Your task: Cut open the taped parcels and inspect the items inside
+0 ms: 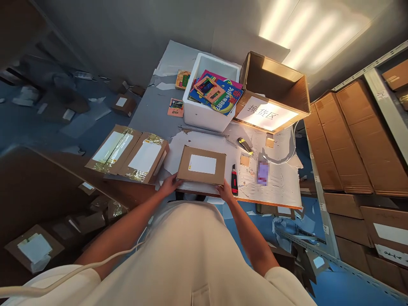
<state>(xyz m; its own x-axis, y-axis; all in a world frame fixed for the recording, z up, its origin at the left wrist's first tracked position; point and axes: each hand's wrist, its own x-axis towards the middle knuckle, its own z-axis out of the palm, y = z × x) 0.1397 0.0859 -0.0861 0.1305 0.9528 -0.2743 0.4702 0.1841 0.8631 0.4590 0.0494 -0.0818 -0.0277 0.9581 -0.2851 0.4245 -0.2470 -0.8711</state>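
Observation:
A closed cardboard box [202, 165] with a white label on top is at the table's near edge, directly in front of me. My left hand [170, 185] grips its near left corner, and my right hand [225, 191] holds the near right corner. Fingers of both hands are partly hidden beneath or behind the box. Just right of it lies a red and black box cutter [234, 179]. A yellow and black box cutter [245, 145] rests farther back. Two taped cardboard boxes [127, 154] with white labels stand together at the table's left edge.
Behind the box stands a white foam bin [204, 115] heaped with colourful books [219, 94]. An open carton [270, 112] with a handwritten sign is beside it. A white cable [283, 161] curls on the right of the table [280, 191]. Shelving with cartons [347, 140] flanks the right side.

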